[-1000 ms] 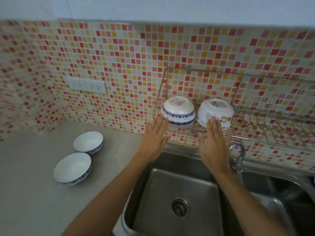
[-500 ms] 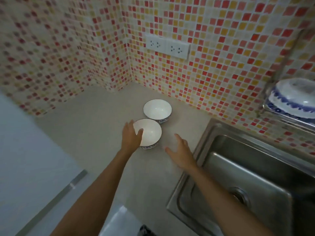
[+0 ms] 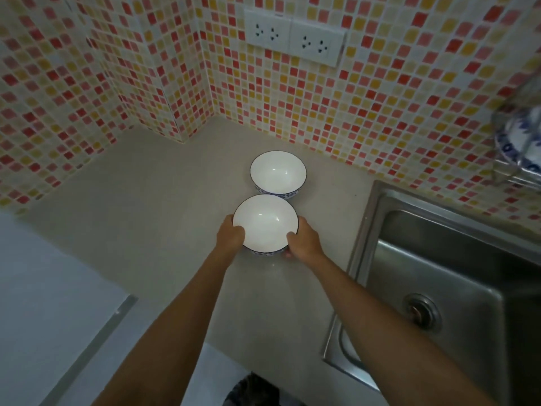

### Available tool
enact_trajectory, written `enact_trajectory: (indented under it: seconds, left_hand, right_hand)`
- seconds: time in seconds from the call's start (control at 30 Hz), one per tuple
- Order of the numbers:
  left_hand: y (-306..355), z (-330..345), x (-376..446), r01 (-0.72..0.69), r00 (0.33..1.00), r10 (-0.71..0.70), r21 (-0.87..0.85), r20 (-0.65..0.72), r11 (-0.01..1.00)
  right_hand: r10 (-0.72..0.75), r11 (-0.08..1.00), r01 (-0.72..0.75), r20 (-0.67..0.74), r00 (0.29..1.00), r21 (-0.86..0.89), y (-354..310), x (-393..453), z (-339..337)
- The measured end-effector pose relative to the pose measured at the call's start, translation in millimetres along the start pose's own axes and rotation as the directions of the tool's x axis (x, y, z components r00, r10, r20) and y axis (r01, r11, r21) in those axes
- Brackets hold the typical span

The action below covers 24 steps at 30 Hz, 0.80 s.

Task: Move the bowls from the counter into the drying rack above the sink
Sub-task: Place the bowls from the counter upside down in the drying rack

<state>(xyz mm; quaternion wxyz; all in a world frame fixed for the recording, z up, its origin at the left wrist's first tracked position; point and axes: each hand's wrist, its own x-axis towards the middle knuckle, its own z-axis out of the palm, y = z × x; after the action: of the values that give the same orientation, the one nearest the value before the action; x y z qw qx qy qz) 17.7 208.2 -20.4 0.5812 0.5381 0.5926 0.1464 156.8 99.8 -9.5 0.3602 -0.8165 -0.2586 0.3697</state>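
Note:
Two white bowls with blue patterned outsides stand upright on the beige counter (image 3: 146,218). The near bowl (image 3: 265,222) is gripped on both sides: my left hand (image 3: 229,235) holds its left rim, thumb inside, and my right hand (image 3: 304,240) holds its right rim. The far bowl (image 3: 278,172) stands just behind it, touching or nearly touching. At the right edge an upturned blue-patterned bowl (image 3: 524,136) rests in the metal drying rack (image 3: 509,174), mostly cut off by the frame.
A steel sink (image 3: 439,276) with a drain (image 3: 420,313) lies to the right of the bowls. Mosaic-tiled walls meet in a corner behind the counter. A double wall socket (image 3: 294,39) sits above the bowls.
My hands left the rack and came down to the counter. Both have closed on the near bowl; half a second ago only the left touched it. The view turned left and down.

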Motion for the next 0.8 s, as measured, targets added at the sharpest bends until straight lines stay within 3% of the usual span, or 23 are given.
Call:
enact_trajectory:
  seconds: [0.23,0.33,0.4,0.5,0.67,0.73,0.8]
  left_hand:
    - [21,39,-30,-0.082,0.986,0.096,-0.102,0.136,0.991]
    - [46,66,-65,-0.115,0.956,0.163,-0.201,0.243,0.973]
    - [64,89,-92,-0.083,0.912,0.165,-0.226,0.375,0.971]
    - [87,128,-131,-0.060,0.788,0.229,-0.299,0.571,0.952]
    - [121,191,-198,-0.171,0.720,0.388,-0.394,0.576,0.903]
    - [133,212,-221,-0.173,0.707,0.414,-0.428,0.573,0.887]
    - [144,231,-239,-0.157,0.709,0.411,-0.441,0.573,0.884]
  right_hand:
    - [0.010,0.997,0.003,-0.167,0.986,0.078,21,-30,-51]
    - [0.018,0.968,0.044,-0.244,0.970,0.246,33,-53,-88]
    - [0.024,0.940,0.074,-0.280,0.960,0.333,42,-72,-116]
    - [0.012,0.917,0.131,-0.355,0.935,0.377,55,-101,-161]
    - [-0.063,0.904,0.255,-0.484,0.873,0.342,67,-148,-244]
    - [-0.132,0.921,0.302,-0.533,0.836,0.246,70,-166,-279]
    - [-0.243,0.929,0.362,-0.609,0.755,0.079,75,-178,-314]
